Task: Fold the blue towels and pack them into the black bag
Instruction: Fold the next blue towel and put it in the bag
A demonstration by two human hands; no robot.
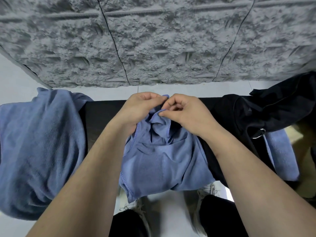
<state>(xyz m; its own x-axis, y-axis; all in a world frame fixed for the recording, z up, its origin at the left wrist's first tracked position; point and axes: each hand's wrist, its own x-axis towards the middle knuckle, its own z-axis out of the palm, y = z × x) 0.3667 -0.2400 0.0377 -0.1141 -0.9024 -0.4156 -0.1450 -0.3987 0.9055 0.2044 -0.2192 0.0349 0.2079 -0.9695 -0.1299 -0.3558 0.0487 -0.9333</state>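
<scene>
My left hand [138, 110] and right hand [186, 113] both pinch the top edge of a towel [162, 161] at the table's [99, 113] middle. More towels [41, 151] drape its left edge; the bag [266, 113] sits right.

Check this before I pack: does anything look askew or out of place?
Yes. A blue towel lies trapped under the black bag at the right, unfolded. Another blue towel sags off the table's left end.
</scene>
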